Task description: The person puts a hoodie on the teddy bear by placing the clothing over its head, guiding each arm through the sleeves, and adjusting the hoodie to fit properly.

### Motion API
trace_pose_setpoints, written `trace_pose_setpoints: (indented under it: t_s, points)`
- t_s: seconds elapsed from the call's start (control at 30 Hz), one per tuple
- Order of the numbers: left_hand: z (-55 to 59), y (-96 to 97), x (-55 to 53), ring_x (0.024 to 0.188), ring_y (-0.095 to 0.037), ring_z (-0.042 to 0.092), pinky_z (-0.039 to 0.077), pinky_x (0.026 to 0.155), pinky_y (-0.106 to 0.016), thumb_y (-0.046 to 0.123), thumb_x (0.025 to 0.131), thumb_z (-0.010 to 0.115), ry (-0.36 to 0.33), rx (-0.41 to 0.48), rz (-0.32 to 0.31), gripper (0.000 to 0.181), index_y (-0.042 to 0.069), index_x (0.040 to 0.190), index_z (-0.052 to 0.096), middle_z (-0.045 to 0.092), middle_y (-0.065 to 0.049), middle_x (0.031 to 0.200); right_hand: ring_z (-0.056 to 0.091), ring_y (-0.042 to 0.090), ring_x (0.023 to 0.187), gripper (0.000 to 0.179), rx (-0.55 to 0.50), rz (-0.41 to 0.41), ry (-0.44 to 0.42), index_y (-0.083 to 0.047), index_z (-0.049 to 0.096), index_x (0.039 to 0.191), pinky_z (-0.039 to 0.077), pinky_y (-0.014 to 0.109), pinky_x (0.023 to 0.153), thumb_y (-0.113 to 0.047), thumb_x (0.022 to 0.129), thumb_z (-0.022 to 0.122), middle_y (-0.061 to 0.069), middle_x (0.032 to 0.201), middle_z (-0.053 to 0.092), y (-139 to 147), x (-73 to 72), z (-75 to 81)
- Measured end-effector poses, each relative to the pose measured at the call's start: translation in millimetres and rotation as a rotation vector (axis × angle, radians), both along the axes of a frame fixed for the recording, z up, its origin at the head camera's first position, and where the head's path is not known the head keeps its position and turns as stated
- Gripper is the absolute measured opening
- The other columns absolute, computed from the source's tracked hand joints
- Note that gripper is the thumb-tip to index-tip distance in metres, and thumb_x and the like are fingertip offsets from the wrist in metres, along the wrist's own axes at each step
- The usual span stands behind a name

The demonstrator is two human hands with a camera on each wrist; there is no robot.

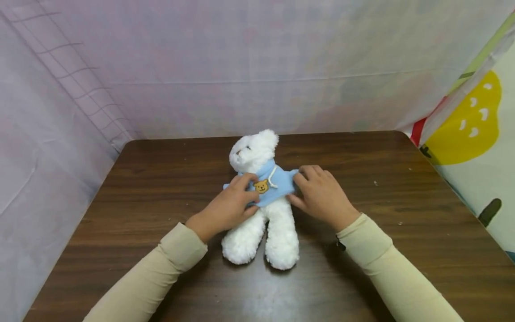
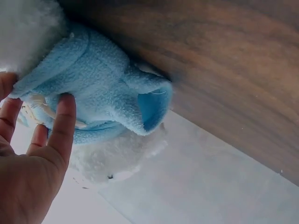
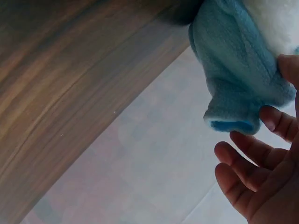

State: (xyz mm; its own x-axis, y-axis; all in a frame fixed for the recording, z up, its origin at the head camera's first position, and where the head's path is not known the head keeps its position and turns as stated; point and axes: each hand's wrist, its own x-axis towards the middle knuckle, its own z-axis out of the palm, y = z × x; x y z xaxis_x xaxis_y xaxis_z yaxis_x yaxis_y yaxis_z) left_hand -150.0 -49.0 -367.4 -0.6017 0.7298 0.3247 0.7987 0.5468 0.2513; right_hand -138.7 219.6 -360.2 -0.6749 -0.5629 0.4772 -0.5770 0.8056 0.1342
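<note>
A white plush teddy bear [image 1: 281, 237] lies on its back, head toward the far edge and turned left, legs toward me. It wears a light blue sweatshirt [image 1: 281, 180] with a bear-face patch [image 1: 260, 186] and a white drawstring. My left hand [image 1: 231, 201] lies over the left part of the sweatshirt, thumb and fingers pinching its hem. At the opposite side, my right hand [image 1: 322, 192] holds the fabric between thumb and index finger, by the sleeve; its other fingers stay loose. Both sleeve ends gape in the wrist views, the left sleeve [image 2: 154, 102] and the right sleeve [image 3: 233, 123], with no paw showing.
A dark brown wooden table [image 1: 161, 179] bears the bear. Behind its far edge hangs a pale curtain [image 1: 261, 67], with another pale sheet [image 1: 52, 134] along the left side. To the right is a white cloth with a yellow print [image 1: 470, 120].
</note>
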Motion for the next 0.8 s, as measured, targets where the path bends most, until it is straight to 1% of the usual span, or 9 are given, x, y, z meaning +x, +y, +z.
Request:
trace_pose_setpoints:
  t_s: [0.13,0.27,0.33,0.37,0.43,0.5,0.6,0.7,0.8]
  points:
    - [0.9,0.6,1.3,0.108,-0.028,0.048,0.047,0.084,-0.039,0.019,0.096,0.067,0.013,0.002,-0.006,0.008,0.017,0.088,0.067,0.045,-0.011,0.131,0.059,0.039,0.090,0.046,0.015,-0.027,0.004,-0.003,0.060,0.102,0.051,0.051,0.072,-0.044,0.087,0.073,0.022,0.105,0.058,-2.0,1.4,0.8]
    - [1.8,1.4,2.4,0.106,-0.028,0.048,0.048,0.081,-0.038,0.018,0.095,0.069,0.035,-0.011,0.011,0.008,0.017,0.087,0.068,0.046,-0.010,0.129,0.054,0.035,0.073,0.050,0.005,-0.064,0.031,-0.004,0.058,0.099,0.048,0.046,0.060,-0.049,0.084,0.075,0.018,0.089,0.055,-2.9,3.7,2.3]
    - [2.4,1.7,2.9,0.106,-0.027,0.049,0.048,0.080,-0.037,0.018,0.094,0.069,0.040,-0.016,0.019,0.007,0.017,0.087,0.068,0.046,-0.010,0.129,0.054,0.034,0.071,0.049,-0.001,-0.059,0.027,-0.005,0.058,0.098,0.047,0.046,0.059,-0.047,0.083,0.077,0.015,0.083,0.054,-3.5,3.9,3.0]
    - [2.8,2.1,3.1,0.106,-0.027,0.049,0.048,0.079,-0.037,0.018,0.094,0.070,0.041,-0.020,0.024,0.007,0.017,0.087,0.069,0.046,-0.010,0.128,0.054,0.034,0.073,0.047,-0.003,-0.049,0.022,-0.005,0.058,0.097,0.047,0.046,0.059,-0.046,0.083,0.077,0.014,0.083,0.054,-4.0,3.8,3.5]
    - [3.8,3.0,3.5,0.106,-0.027,0.048,0.049,0.078,-0.037,0.018,0.094,0.070,0.036,-0.032,0.032,0.006,0.017,0.088,0.070,0.046,-0.009,0.128,0.057,0.035,0.079,0.043,-0.004,-0.016,0.000,-0.005,0.058,0.097,0.049,0.047,0.064,-0.040,0.084,0.078,0.015,0.090,0.056,-5.0,3.0,4.1]
    - [5.1,4.1,3.9,0.106,-0.027,0.048,0.049,0.077,-0.036,0.019,0.093,0.071,0.028,-0.046,0.037,0.004,0.017,0.090,0.071,0.046,-0.009,0.129,0.059,0.035,0.089,0.038,-0.008,0.029,-0.031,-0.005,0.058,0.098,0.050,0.049,0.070,-0.034,0.086,0.078,0.017,0.101,0.058,-5.9,1.9,4.5]
    - [6.8,4.9,4.3,0.107,-0.027,0.048,0.050,0.076,-0.036,0.020,0.093,0.071,0.021,-0.069,0.044,0.004,0.016,0.092,0.073,0.046,-0.008,0.129,0.059,0.037,0.097,0.036,-0.028,0.079,-0.068,-0.002,0.058,0.100,0.051,0.050,0.076,-0.032,0.088,0.075,0.022,0.113,0.058,-6.9,0.2,4.3]
    - [7.9,5.0,4.5,0.108,-0.027,0.048,0.050,0.076,-0.036,0.020,0.093,0.071,0.014,-0.083,0.052,0.004,0.017,0.092,0.073,0.045,-0.008,0.130,0.059,0.037,0.099,0.036,-0.082,0.122,-0.115,-0.001,0.057,0.100,0.050,0.050,0.080,-0.033,0.090,0.071,0.023,0.115,0.058,-7.4,-1.0,4.8]
    - [8.2,4.9,4.3,0.107,-0.026,0.047,0.050,0.076,-0.036,0.021,0.093,0.071,0.014,-0.091,0.057,0.004,0.017,0.091,0.073,0.045,-0.008,0.130,0.059,0.031,0.094,0.030,-0.167,0.156,-0.187,-0.003,0.055,0.100,0.051,0.046,0.078,-0.030,0.093,0.066,0.021,0.116,0.057,-8.8,-2.1,6.2]
